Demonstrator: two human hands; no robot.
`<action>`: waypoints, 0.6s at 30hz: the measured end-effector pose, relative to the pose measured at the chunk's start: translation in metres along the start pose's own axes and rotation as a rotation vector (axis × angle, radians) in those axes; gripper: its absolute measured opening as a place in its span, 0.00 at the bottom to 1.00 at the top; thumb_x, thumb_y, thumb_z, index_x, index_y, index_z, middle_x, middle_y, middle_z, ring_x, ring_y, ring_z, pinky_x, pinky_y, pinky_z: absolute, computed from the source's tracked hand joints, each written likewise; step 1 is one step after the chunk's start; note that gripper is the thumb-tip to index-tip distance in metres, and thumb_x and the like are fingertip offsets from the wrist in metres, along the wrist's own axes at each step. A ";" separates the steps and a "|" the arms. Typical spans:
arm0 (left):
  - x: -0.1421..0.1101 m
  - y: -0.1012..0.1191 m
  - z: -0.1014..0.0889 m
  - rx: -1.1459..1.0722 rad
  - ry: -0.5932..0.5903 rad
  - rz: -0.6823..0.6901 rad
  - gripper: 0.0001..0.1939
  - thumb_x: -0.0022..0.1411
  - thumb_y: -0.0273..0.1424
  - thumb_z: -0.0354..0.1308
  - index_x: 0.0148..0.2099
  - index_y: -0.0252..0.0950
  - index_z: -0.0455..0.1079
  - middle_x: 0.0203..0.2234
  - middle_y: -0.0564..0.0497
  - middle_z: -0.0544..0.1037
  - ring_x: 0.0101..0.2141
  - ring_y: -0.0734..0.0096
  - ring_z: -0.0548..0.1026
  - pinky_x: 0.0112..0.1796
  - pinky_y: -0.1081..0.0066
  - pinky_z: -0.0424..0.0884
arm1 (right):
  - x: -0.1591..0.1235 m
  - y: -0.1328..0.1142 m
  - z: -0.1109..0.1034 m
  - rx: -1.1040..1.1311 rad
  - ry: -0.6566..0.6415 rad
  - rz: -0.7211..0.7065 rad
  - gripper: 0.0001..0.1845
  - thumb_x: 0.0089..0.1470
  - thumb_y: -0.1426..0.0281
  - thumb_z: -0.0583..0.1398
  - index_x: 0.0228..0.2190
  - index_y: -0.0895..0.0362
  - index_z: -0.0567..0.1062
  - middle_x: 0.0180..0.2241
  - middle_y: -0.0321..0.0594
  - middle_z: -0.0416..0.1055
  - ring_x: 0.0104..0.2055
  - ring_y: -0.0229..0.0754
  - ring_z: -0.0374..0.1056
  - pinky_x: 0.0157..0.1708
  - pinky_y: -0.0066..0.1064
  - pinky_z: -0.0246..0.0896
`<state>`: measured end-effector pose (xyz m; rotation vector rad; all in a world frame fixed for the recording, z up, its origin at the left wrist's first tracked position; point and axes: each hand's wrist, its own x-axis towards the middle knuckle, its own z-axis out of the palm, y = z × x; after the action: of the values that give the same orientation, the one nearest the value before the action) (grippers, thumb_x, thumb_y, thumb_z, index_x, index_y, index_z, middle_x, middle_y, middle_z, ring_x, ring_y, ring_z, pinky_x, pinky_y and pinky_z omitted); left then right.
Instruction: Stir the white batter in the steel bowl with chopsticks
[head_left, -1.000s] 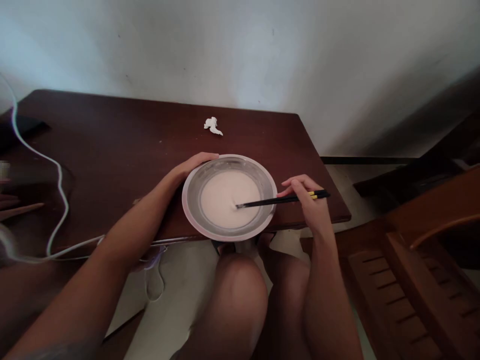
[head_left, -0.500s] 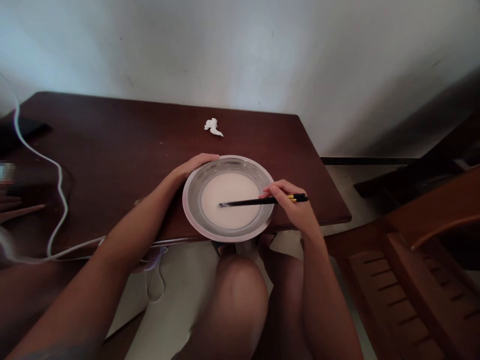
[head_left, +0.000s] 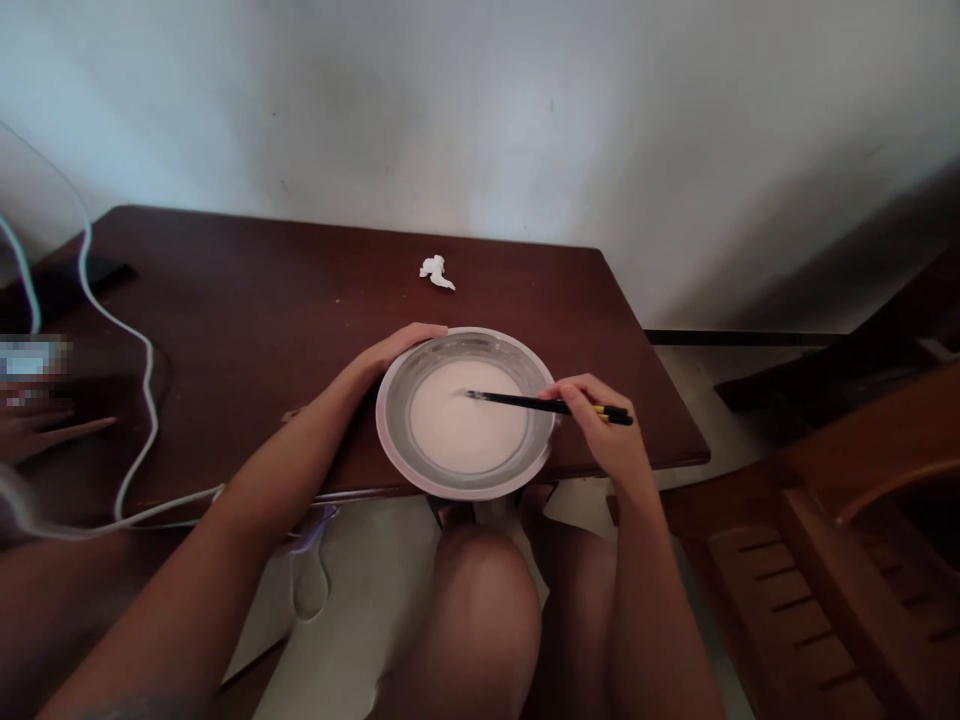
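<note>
The left hand (head_left: 409,340) is steadying the bowl (head_left: 391,448), fingers curving along its far-left rim; the right hand's fingers are pinching black chopsticks (head_left: 517,401), whose tips are touching the pale liquid (head_left: 465,430).

No readable text, label, brand, number or sign appears on anything.

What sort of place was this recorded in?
Probably a room in a home: a dark wooden table by a plain wall, a slatted wooden seat nearby, and a metal bowl of pale liquid.
</note>
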<state>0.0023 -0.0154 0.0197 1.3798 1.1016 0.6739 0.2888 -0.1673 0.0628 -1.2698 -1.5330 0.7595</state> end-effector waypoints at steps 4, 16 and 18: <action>0.002 -0.001 -0.002 -0.075 -0.075 -0.039 0.17 0.53 0.46 0.65 0.31 0.36 0.78 0.28 0.51 0.81 0.34 0.63 0.76 0.41 0.65 0.73 | 0.001 0.003 -0.005 0.053 0.134 0.068 0.14 0.64 0.63 0.59 0.28 0.53 0.79 0.24 0.34 0.80 0.29 0.42 0.77 0.38 0.34 0.70; 0.001 0.002 -0.003 -0.072 -0.055 -0.040 0.14 0.54 0.43 0.64 0.27 0.37 0.76 0.25 0.53 0.80 0.31 0.66 0.74 0.37 0.69 0.72 | 0.001 0.001 -0.004 0.069 0.113 0.098 0.15 0.63 0.62 0.60 0.26 0.53 0.78 0.23 0.35 0.80 0.29 0.42 0.77 0.37 0.34 0.70; 0.002 0.003 -0.003 -0.057 -0.048 -0.047 0.14 0.54 0.43 0.64 0.28 0.36 0.77 0.26 0.52 0.80 0.31 0.65 0.74 0.37 0.68 0.72 | 0.001 -0.002 0.001 0.077 -0.064 0.097 0.14 0.62 0.62 0.61 0.28 0.53 0.80 0.27 0.36 0.82 0.34 0.43 0.78 0.39 0.33 0.70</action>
<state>0.0014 -0.0121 0.0230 1.3114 1.0660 0.6300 0.2874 -0.1665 0.0644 -1.2807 -1.4868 0.9206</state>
